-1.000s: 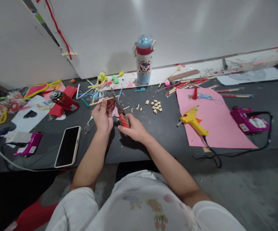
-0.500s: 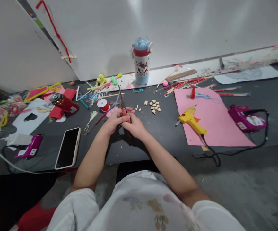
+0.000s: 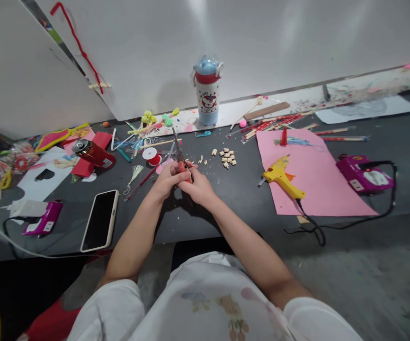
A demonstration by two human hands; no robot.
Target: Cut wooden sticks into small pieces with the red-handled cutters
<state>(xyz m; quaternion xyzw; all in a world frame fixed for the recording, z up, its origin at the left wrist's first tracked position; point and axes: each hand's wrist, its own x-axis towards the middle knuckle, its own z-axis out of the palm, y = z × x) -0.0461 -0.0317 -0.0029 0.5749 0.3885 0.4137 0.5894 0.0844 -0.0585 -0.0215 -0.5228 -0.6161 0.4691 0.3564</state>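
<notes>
In front of me a pair of scissors (image 3: 182,166) with red handles is held in both hands, its dark blades pointing away from me and up. My left hand (image 3: 166,180) is closed around the handles from the left. From the right, my right hand (image 3: 198,183) closes on the same handles, thumbs close together. Whether something small is also between the fingers is hidden. Just beyond the right hand lie several short cut wooden pieces (image 3: 227,154) and a few thinner bits. A spool of red thread (image 3: 151,156) stands beyond my left hand.
A yellow glue gun (image 3: 283,179) rests on pink paper (image 3: 318,189) at right, its cord trailing over the table edge. A bottle (image 3: 208,94) stands at the back. To the left are a phone (image 3: 100,220), a tilted can (image 3: 94,154) and a purple power strip (image 3: 45,218).
Both hands keep their hold on the scissors with hardly any movement. At the far left edge, another person's fingers and a dark object near them have gone from view.
</notes>
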